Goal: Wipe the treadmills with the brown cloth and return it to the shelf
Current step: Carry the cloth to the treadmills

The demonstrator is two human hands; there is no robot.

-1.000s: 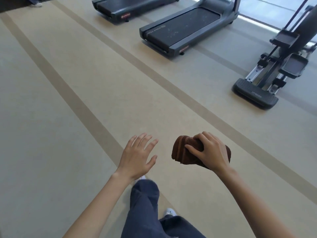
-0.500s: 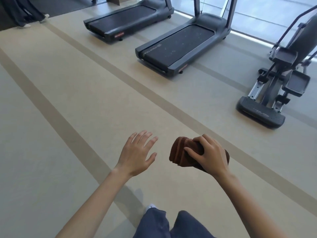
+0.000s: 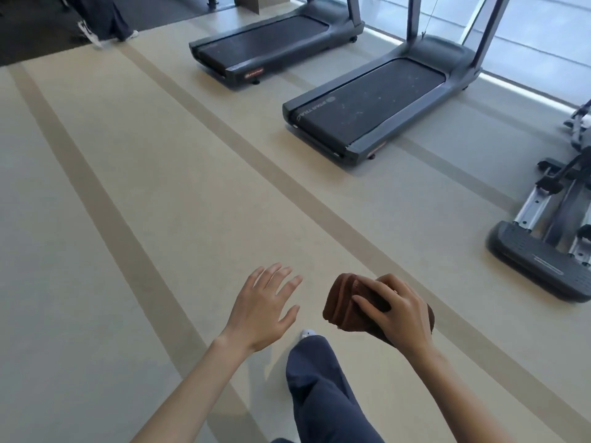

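Note:
My right hand (image 3: pixel 398 310) grips a folded brown cloth (image 3: pixel 340 303) in front of me at waist height, fingers curled over its top. To its left my left hand (image 3: pixel 265 306) hovers palm down, fingers spread, holding nothing. Two dark treadmills stand ahead on the beige floor: the nearer treadmill (image 3: pixel 374 103) to the upper right, its belt speckled with dust, and a farther treadmill (image 3: pixel 268 46) at the top middle. Both are well beyond arm's reach. No shelf is in view.
An elliptical machine (image 3: pixel 543 251) stands at the right edge. Another person's legs and shoes (image 3: pixel 102 24) are at the top left on a dark floor. Darker stripes run diagonally across the beige floor (image 3: pixel 128 187). My own leg (image 3: pixel 319 388) steps forward below.
The view has tilted up and moved closer to the treadmills, which look larger now. My hands keep their pose with the cloth. My leg has swung forward.

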